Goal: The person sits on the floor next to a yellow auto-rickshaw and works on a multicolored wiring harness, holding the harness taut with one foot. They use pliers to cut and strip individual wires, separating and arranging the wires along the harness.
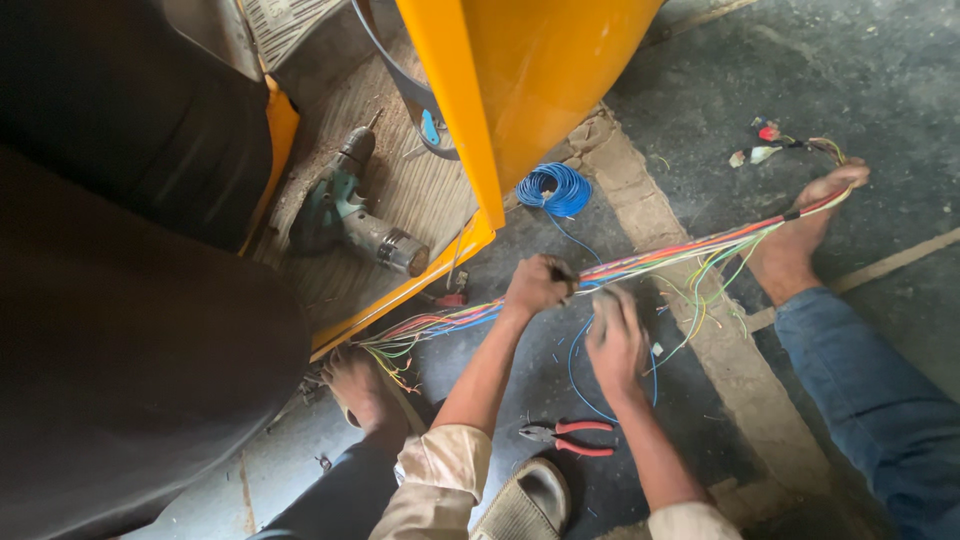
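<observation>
here the left hand (537,286) is clenched around the long bundle of multicoloured thin wires (690,248) stretched from the yellow vehicle body (520,90) towards the far right, the right hand (615,335) pinching it just beside, apparently mid-binding; next comes a firm, steady pull.

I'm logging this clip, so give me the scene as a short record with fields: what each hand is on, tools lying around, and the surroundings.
left hand: left hand closed around the bundle of coloured wires
right hand: right hand blurred, on the same bundle just beside the left
bundle far end: lies against a bare foot
tools: red-handled pliers on the floor; power drill on the vehicle floor mat
other: blue wire coil on the concrete, yellow vehicle body
</observation>
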The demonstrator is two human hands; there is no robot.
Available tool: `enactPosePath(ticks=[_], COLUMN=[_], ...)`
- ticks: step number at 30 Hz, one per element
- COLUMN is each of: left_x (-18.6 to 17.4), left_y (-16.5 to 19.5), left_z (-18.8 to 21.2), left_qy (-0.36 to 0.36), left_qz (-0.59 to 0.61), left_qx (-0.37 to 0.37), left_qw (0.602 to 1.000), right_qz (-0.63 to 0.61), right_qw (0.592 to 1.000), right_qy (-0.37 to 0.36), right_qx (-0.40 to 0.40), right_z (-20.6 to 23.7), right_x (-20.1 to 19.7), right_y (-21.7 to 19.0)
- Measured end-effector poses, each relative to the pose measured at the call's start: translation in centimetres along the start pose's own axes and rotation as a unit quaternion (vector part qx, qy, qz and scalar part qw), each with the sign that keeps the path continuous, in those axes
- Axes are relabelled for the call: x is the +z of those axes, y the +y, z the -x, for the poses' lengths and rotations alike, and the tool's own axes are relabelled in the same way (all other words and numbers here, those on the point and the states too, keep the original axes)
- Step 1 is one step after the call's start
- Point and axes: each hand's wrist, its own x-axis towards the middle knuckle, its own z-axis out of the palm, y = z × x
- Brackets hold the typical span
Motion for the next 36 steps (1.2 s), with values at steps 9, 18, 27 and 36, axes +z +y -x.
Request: enactPosePath(ticks=[9,18,27,36], left_x=[0.9,0.8,0.9,1.2], left_y=[-1.8,-1.7,-1.4,-1.8], left_z=[-1.0,-0.5,-0.4,-0.2], left_qy=[-0.001,-0.019,-0.053,-0.065], left_qz=[0.012,0.022,0.07,0.074], left_qx=[0.027,0.036,0.009,0.01], left_qw=[1.0,0.999,0.996,0.995], right_qz=[0.158,0.149,-0.319,-0.317], right_qw=[0.791,0.858,0.838,0.856], right_qy=[-0.579,-0.438,-0.131,-0.041], right_qx=[0.117,0.224,0.424,0.407], right_z=[10.3,16.0,12.2,10.5], right_x=[-3.3,-2.4,2.3,3.4], right_y=[0.4,1.2,4.3,2.4])
